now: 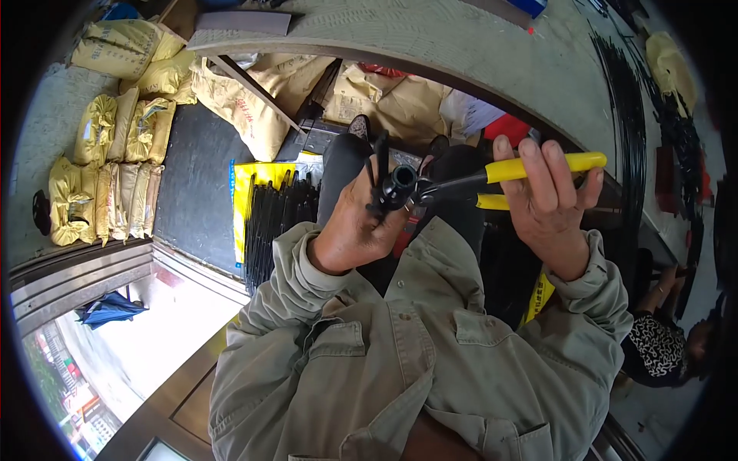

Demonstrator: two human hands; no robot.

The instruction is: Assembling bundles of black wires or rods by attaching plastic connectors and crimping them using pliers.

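Tan sacks (pixel 407 104) slump beneath the surface (pixel 430 40); nearer, the left hand (pixel 355 238) grips a black tube (pixel 391 192), the right hand (pixel 552 203) yellow-handled pliers (pixel 461 186), jaws just beside the tube (contact unclear). A loose squeeze could let them skid, nipping the left hand.

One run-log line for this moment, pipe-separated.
left hand: holds black tube, open end toward camera | right hand: holds yellow-handled pliers, handles spread, head beside tube | left side: thin black strips
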